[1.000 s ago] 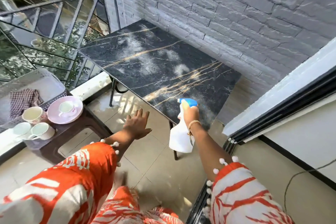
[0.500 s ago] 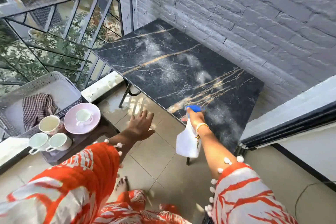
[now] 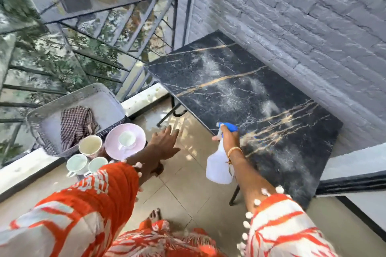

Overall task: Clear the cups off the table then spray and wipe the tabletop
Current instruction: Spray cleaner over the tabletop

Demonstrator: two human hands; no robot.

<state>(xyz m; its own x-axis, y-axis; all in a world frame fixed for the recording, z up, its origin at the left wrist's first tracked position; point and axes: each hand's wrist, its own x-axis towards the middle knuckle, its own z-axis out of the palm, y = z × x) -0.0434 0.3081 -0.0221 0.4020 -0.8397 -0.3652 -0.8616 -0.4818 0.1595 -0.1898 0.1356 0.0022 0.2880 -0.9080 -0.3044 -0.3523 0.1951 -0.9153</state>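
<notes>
So over on the far left there's a grey perforated basket with a checked cloth draped inside it, sitting by the balcony railing. Right in front of the basket are the cups, all off the desk already: a cream mug, two pale green cups side by side nearer the person, and a small cup resting on a pink saucer. They're on a low dark stand that's mostly hidden by the sleeve.

Moving along, the left hand hangs over the tiled floor between the cups and the desk, palm down, fingers spread loose and holding nothing.

Then the right hand is wrapped around the neck of a white spray bottle with a blue trigger head, at the near edge of the desk, bottle body hanging below the hand. Can't tell whether the trigger is squeezed.

Black marble-look desk with gold veins runs along the grey brick wall, bare of cups and covered in whitish misty patches.
</notes>
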